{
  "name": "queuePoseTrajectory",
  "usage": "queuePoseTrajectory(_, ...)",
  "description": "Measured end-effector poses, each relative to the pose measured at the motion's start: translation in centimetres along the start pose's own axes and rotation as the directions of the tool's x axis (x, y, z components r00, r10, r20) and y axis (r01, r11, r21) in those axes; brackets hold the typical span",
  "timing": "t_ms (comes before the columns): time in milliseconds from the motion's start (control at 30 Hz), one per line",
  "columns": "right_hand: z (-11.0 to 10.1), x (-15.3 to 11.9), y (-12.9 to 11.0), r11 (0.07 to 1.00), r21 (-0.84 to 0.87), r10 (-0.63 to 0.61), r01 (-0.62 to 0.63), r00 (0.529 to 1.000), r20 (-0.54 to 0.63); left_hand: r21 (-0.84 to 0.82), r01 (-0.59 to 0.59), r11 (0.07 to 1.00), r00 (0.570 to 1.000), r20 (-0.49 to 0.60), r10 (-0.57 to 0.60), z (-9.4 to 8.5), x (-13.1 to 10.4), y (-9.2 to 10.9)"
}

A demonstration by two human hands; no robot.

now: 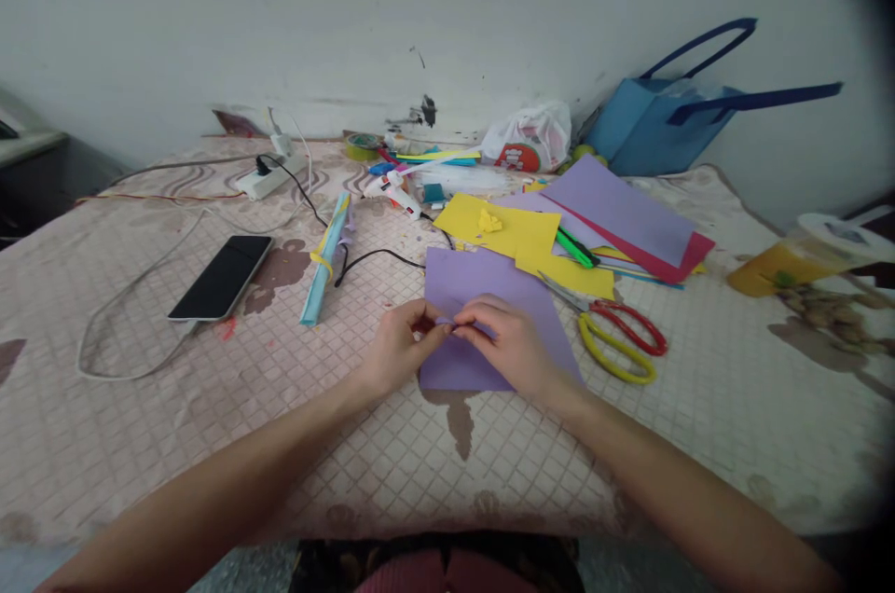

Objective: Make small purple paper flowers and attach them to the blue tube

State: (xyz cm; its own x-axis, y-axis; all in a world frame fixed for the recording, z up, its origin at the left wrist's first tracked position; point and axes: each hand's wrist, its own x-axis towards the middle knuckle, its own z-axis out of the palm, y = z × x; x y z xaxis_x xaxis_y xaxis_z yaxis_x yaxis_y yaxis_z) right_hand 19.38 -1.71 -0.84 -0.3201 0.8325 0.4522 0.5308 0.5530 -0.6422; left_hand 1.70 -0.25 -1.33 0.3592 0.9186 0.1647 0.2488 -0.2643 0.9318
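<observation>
Both hands meet over a purple paper sheet (545, 318) lying flat on the table. My left hand (406, 341) is closed in a pinch on a small purple piece of paper (446, 322). From the other side, my right hand (507, 341) pinches the same small piece, thumb and fingertips together. Much of that piece is hidden by the fingers. Right of the sheet lie scissors (619, 327) with one red and one yellow handle, their blades over the paper's edge. Yellow paper (482, 225) with a small yellow folded piece (489, 221) lies behind the sheet.
A white glue gun (395, 192) trails a black cord. A rolled light-blue paper (327, 267) with a yellow strip stands left of it. A phone (222, 279) charges at left near a power strip (272, 176). A green cutter (577, 246), a blue bag (650, 122) and a drink cup (790, 257) are right.
</observation>
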Motion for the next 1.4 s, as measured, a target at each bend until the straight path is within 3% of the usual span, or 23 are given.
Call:
queuePoseTrajectory(200, -0.5, 0.1, 0.2, 0.999, -0.036, -0.036, 0.04, 0.996, 0.087, 0.092, -0.05, 0.995, 0.998, 0.052, 0.046, -0.1, -0.1, 0.1)
queuePoseTrajectory(433, 0.1, -0.2, -0.4, 0.997, -0.059, -0.05, 0.046, 0.996, -0.071, 0.004, -0.055, 0.998, 0.998, 0.02, 0.055, -0.2, 0.0, 0.3)
queuePoseTrajectory(667, 0.4, -0.3, -0.7, 0.997, -0.077, -0.006, -0.001, 0.996, -0.087, -0.019, -0.04, 0.999, 0.999, 0.01, 0.041, 0.0, -0.2, -0.2)
queuePoseTrajectory(1033, -0.2, -0.3, -0.3, 0.994, -0.095, -0.05, 0.051, 0.999, 0.014, 0.081, -0.074, 0.994, 0.995, 0.069, 0.069, -0.1, -0.3, -0.3)
queuePoseTrajectory(1233, -0.4, -0.4, 0.0, 0.989, -0.112, -0.093, 0.102, 0.992, 0.084, 0.175, -0.151, 0.973, 0.983, 0.127, 0.13, -0.4, -0.4, 0.2)
queuePoseTrajectory(1400, -0.5, -0.4, 0.1, 0.99, -0.077, -0.116, 0.118, 0.993, 0.038, 0.194, -0.178, 0.965, 0.976, 0.16, 0.148, -0.9, -0.1, 0.9)
